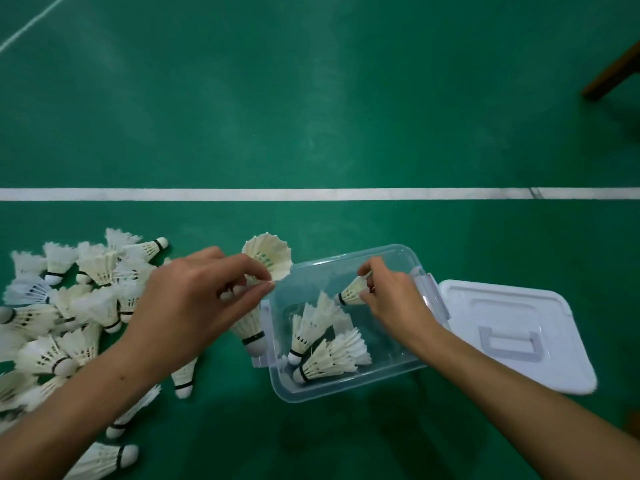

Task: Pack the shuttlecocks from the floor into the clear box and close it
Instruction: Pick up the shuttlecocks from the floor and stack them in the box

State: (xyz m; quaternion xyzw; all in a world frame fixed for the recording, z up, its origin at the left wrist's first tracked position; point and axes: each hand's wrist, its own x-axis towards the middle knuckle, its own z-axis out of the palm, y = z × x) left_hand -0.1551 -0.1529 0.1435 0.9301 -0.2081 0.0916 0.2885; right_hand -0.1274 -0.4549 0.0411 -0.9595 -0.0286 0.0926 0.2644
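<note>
A pile of white feather shuttlecocks (69, 306) lies on the green floor at the left. The clear box (346, 384) stands open at the centre right, with three shuttlecocks (325, 351) lying inside. My left hand (194, 299) pinches the feather skirt of a shuttlecock (268, 259) just left of the box's rim. Another shuttlecock (251, 329) lies on the floor below it, against the box. My right hand (388, 292) holds a small shuttlecock (351, 292) by its feathers over the inside of the box.
The box's white lid (512, 330) lies flat on the floor right of the box, handle up. A white court line (311, 194) runs across the floor beyond. A brown wooden leg (613, 74) stands at the upper right.
</note>
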